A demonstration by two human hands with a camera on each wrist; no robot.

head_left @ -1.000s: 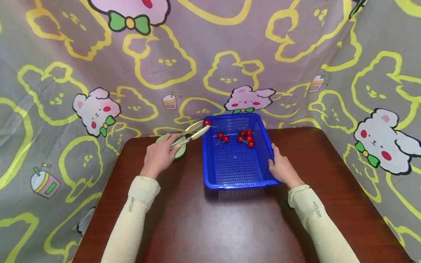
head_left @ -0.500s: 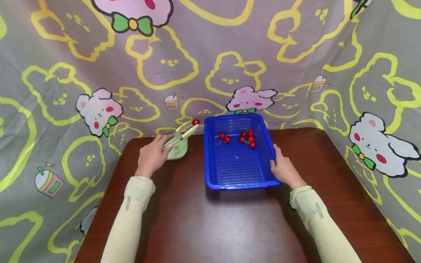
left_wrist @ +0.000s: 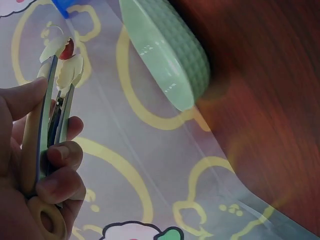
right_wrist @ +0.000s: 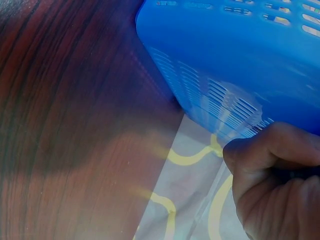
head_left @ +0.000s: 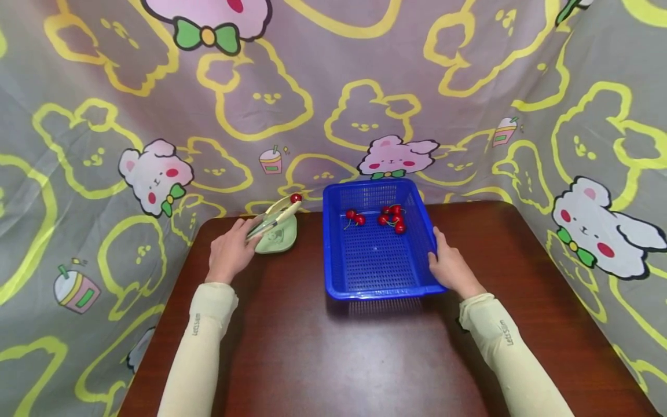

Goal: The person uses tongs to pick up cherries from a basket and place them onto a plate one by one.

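Note:
My left hand [head_left: 231, 250] grips a pair of cream-tipped tongs [head_left: 281, 213], and a red cherry [head_left: 296, 198] is pinched at their tips. Below the tongs stands a light green bowl [head_left: 283, 236] with a picture inside its bottom; the left wrist view shows its dimpled outer side [left_wrist: 187, 55]. My right hand [head_left: 452, 267] holds the right rim of a blue plastic basket [head_left: 329, 255]. Inside the basket lie several cherries [head_left: 396, 220] in a cluster and a pair of cherries [head_left: 355, 218] with green stems. In the right wrist view, curled fingers [right_wrist: 272, 150] hold the basket's edge.
Everything is on a dark brown wooden table [head_left: 375, 359]. A grey cloth [head_left: 323, 87] with yellow outlines and bunny prints hangs around the back and both sides, close to the table's far edge.
My left hand has moved left with the tongs and the cherry, from the basket's left rim to above the green bowl. My right hand and the basket have stayed in place.

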